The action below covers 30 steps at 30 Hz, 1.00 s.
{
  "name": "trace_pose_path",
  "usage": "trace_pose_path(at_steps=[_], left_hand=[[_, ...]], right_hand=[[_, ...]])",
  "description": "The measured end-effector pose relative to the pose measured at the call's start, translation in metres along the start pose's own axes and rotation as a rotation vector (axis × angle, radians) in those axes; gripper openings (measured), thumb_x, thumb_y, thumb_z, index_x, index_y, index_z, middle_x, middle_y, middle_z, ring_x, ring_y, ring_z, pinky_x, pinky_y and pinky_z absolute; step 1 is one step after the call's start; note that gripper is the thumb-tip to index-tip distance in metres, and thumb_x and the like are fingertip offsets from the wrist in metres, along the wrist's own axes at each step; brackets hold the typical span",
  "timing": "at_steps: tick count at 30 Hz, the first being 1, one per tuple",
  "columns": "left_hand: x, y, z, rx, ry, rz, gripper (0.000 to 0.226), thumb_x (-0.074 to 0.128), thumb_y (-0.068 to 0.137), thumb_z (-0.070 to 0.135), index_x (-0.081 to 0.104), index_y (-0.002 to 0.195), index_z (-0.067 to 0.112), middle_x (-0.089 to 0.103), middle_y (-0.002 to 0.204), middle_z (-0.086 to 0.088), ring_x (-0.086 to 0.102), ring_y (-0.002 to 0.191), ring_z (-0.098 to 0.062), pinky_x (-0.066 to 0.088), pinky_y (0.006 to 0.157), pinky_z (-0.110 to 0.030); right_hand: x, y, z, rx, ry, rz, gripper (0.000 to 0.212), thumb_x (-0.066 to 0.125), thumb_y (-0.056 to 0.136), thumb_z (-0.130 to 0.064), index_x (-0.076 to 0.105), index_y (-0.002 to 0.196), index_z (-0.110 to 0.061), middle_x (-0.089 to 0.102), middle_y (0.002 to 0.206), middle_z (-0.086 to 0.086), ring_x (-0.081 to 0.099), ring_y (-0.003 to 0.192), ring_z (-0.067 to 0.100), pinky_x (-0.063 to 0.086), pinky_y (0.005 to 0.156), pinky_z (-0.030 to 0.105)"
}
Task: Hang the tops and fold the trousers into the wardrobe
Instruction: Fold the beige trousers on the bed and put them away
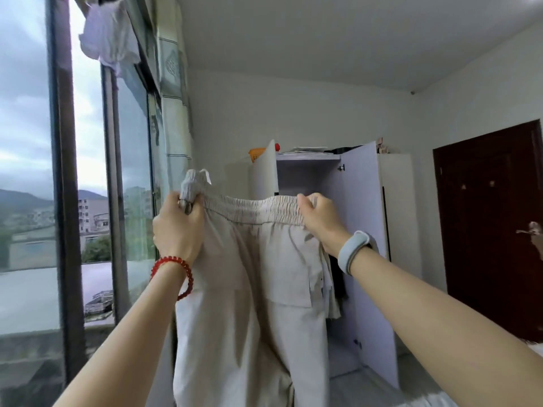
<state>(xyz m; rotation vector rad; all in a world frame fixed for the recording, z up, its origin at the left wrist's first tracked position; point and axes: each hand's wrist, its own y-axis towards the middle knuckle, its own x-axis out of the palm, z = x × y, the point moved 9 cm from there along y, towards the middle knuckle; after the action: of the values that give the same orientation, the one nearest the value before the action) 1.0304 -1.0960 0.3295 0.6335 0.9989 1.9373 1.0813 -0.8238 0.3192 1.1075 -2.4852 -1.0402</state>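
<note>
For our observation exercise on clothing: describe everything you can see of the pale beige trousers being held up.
The pale beige trousers, of light woven-looking cloth, hang upright and unfolded before the open white wardrobe. Their gathered elastic waistband is stretched level between the left hand and the right hand, each holding one end in its grip. A patch pocket shows on one side; the legs run below the frame.

A pair of cream trousers (252, 304) is hanging upright in the air in front of the wardrobe (361, 230), its gathered elastic waistband stretching level across the top and its legs dropping out of view below; a flap pocket is showing on the right side. The white wardrobe is standing behind against the wall with both doors swinging open, dark clothing showing inside.
</note>
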Motion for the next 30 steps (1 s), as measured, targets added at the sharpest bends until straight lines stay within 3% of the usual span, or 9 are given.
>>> trace_pose_path(at_steps=[3, 6, 10, 13, 15, 21, 25, 28, 30], left_hand=[[0.039, -0.035, -0.043, -0.135, 0.031, -0.394, 0.021, 0.058, 0.087, 0.025, 0.057, 0.087, 0.004, 0.058, 0.074, -0.006, 0.055, 0.072, -0.025, 0.043, 0.062, -0.031], [0.06, -0.091, -0.088, -0.275, 0.036, -0.631, 0.022, 0.059, 0.086, 0.026, 0.061, 0.093, 0.005, 0.065, 0.088, -0.01, 0.061, 0.085, -0.026, 0.05, 0.079, -0.038], [0.053, -0.129, -0.12, -0.414, 0.001, -0.587, 0.015, 0.054, 0.086, 0.022, 0.056, 0.078, 0.009, 0.06, 0.076, -0.007, 0.057, 0.077, -0.025, 0.044, 0.068, -0.033], [0.033, -0.104, -0.114, -0.397, -0.063, -0.376, 0.014, 0.051, 0.089, 0.023, 0.05, 0.082, 0.011, 0.053, 0.074, -0.003, 0.053, 0.074, -0.024, 0.04, 0.062, -0.031], [0.026, -0.092, -0.091, -0.313, -0.146, -0.309, 0.015, 0.051, 0.092, 0.026, 0.05, 0.092, 0.011, 0.054, 0.077, 0.001, 0.052, 0.072, -0.016, 0.041, 0.063, -0.029], [0.047, -0.143, -0.101, -0.339, -0.063, -0.508, 0.018, 0.054, 0.086, 0.024, 0.059, 0.095, 0.009, 0.065, 0.087, -0.006, 0.061, 0.085, -0.025, 0.047, 0.074, -0.035], [0.049, -0.182, -0.125, -0.466, -0.044, -0.574, 0.022, 0.054, 0.084, 0.023, 0.06, 0.097, 0.006, 0.066, 0.092, -0.01, 0.061, 0.089, -0.026, 0.048, 0.078, -0.038], [0.063, -0.224, -0.122, -0.487, -0.106, -0.672, 0.025, 0.058, 0.082, 0.024, 0.058, 0.097, 0.004, 0.065, 0.091, -0.013, 0.06, 0.085, -0.025, 0.05, 0.076, -0.038], [0.067, -0.25, -0.115, -0.471, -0.127, -0.691, 0.016, 0.06, 0.085, 0.02, 0.056, 0.092, 0.007, 0.062, 0.08, -0.005, 0.056, 0.075, -0.018, 0.046, 0.066, -0.03]], right_hand=[[0.016, -0.032, 0.058, 0.216, -0.074, -0.183, 0.036, 0.054, 0.093, -0.023, 0.041, 0.061, -0.012, 0.043, 0.058, 0.002, 0.043, 0.056, 0.014, 0.04, 0.062, 0.028], [0.027, -0.08, 0.118, 0.468, 0.069, -0.291, 0.021, 0.06, 0.089, -0.011, 0.062, 0.094, 0.01, 0.067, 0.098, 0.022, 0.065, 0.09, 0.029, 0.051, 0.086, 0.036], [0.024, -0.119, 0.152, 0.568, 0.105, -0.311, 0.018, 0.056, 0.088, 0.003, 0.059, 0.106, 0.005, 0.063, 0.107, 0.013, 0.061, 0.102, 0.026, 0.049, 0.092, 0.034], [0.0, -0.094, 0.135, 0.395, 0.028, -0.148, 0.01, 0.054, 0.089, -0.004, 0.059, 0.095, 0.002, 0.059, 0.089, 0.005, 0.058, 0.092, 0.022, 0.049, 0.084, 0.037], [-0.012, -0.077, 0.113, 0.268, 0.024, -0.037, 0.026, 0.054, 0.089, -0.011, 0.052, 0.097, 0.013, 0.052, 0.083, 0.006, 0.05, 0.079, 0.018, 0.045, 0.07, 0.035], [-0.024, -0.105, 0.137, 0.306, -0.192, -0.066, 0.031, 0.051, 0.091, -0.013, 0.037, 0.064, -0.012, 0.04, 0.063, 0.001, 0.039, 0.063, 0.016, 0.031, 0.057, 0.028], [-0.042, -0.142, 0.182, 0.45, -0.135, 0.017, 0.015, 0.054, 0.089, -0.014, 0.051, 0.08, -0.002, 0.049, 0.077, 0.01, 0.044, 0.074, 0.018, 0.035, 0.064, 0.029], [-0.032, -0.174, 0.194, 0.528, -0.073, -0.016, 0.035, 0.057, 0.087, -0.014, 0.054, 0.102, 0.018, 0.064, 0.097, 0.027, 0.06, 0.082, 0.027, 0.051, 0.076, 0.042], [-0.022, -0.194, 0.196, 0.542, -0.047, -0.074, 0.035, 0.055, 0.088, -0.009, 0.05, 0.111, 0.018, 0.057, 0.112, 0.033, 0.059, 0.101, 0.041, 0.047, 0.084, 0.05]])
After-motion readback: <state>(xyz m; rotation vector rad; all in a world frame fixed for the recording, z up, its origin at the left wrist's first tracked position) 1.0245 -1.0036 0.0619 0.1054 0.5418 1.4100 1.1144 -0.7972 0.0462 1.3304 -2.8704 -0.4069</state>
